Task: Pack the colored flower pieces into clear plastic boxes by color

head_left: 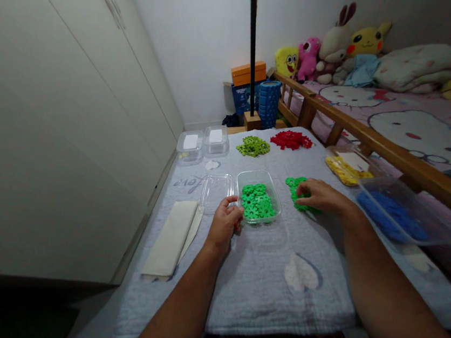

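Note:
Green interlocking plastic discs (257,200), notched like snowflakes, fill much of a clear plastic container (274,188) in the middle of the table. My left hand (225,220) is at its left wall, with the thumb and index finger against the side and the other fingers curled. To the right, a small pile of the same green discs (292,182) lies on the cloth. Over this pile is my right hand (320,195), its thumb and fingers curved around some discs; the hand partly hides them. A clear lid (216,191) lies left of the container.
Light green pieces (253,146) and red pieces (290,140) lie in heaps at the back. Two lidded boxes (190,143) stand back left. Boxes with yellow pieces (348,170) and blue pieces (391,215) line the right edge, beside a wooden bed rail (368,136). Folded cream material (172,237) lies left.

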Available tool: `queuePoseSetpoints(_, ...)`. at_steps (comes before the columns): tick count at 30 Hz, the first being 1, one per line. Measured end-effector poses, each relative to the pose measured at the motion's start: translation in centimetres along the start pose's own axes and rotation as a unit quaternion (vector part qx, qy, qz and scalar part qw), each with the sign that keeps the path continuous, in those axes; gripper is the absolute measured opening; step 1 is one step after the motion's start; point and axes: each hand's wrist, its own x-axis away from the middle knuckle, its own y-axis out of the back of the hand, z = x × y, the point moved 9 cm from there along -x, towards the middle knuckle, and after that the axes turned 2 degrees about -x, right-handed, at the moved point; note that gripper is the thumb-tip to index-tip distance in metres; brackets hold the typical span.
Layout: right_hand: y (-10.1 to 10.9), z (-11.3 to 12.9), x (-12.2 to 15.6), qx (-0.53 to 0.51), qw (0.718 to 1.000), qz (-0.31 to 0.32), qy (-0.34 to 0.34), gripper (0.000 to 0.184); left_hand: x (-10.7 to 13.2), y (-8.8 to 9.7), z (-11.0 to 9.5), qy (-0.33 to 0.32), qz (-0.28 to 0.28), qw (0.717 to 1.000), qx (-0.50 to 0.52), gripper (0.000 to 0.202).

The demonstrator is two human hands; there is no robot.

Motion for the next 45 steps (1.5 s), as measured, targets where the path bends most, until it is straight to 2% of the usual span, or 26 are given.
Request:
queuePoseSetpoints(3, -0.3, 0.5, 0.5, 0.038, 0.998, 0.044, -0.029, 0.025, 0.0, 0.1, -0.1, -0.003, -0.001, 1.000, -0.005, 0.049)
queuePoseSetpoints(8, 0.1, 1.0, 0.4, 0.051, 0.997, 0.046, -0.042, 0.024, -0.1, 0.1, 0.0, -0.003, 0.001, 1.000, -0.004, 0.049)
queuePoseSetpoints(12, 0.4, 2.2, 0.2, -0.056, 0.997, 0.059, 0.002, 0.008, -0.1, 0.0, 0.0, -0.003, 0.005, 1.000, -0.002, 0.048)
queuePoseSetpoints(15, 0.9, 2.7, 0.4, -0.177, 0.983, 0.056, 0.002, 0.013, 0.0, 0.1, 0.0, 0.000, 0.003, 1.000, -0.005, 0.047)
queuePoseSetpoints(18, 1.8, 2.9, 0.4, -0.268, 0.963, 0.003, -0.013, 0.020, 0.0, 0.1, 0.0, 0.003, 0.002, 1.000, -0.007, 0.049)
queuePoseSetpoints(22, 3.3, 3.7, 0.4, -0.382, 0.916, -0.123, -0.011, 0.024, -0.1, 0.1, 0.1, 0.007, -0.002, 1.000, -0.003, 0.050)
queuePoseSetpoints(25, 3.5, 5.3, 0.6, -0.417, 0.892, -0.174, 0.007, 0.021, -0.1, 0.1, 0.1, 0.004, -0.002, 1.000, 0.000, 0.050)
queuePoseSetpoints(31, 2.7, 10.4, 1.0, -0.325, 0.925, -0.177, 0.081, 0.012, -0.1, 0.1, 0.1, -0.004, 0.004, 1.000, -0.004, 0.049)
queuePoseSetpoints(35, 1.4, 12.2, 0.8, -0.251, 0.949, -0.155, 0.109, 0.011, -0.2, 0.1, 0.1, -0.005, 0.005, 1.000, -0.005, 0.048)
queuePoseSetpoints(37, 1.3, 11.8, 0.8, -0.222, 0.954, -0.173, 0.106, 0.018, -0.2, 0.1, 0.1, -0.004, 0.004, 1.000, -0.005, 0.047)
queuePoseSetpoints(40, 2.1, 9.9, 0.8, -0.205, 0.949, -0.219, 0.094, 0.023, -0.1, 0.0, -0.1, -0.003, 0.006, 1.000, -0.006, 0.047)
queuePoseSetpoints(45, 3.3, 4.1, 0.0, -0.159, 0.947, -0.278, 0.037, 0.019, 0.0, -0.1, -0.2, -0.002, 0.002, 1.000, -0.007, 0.048)
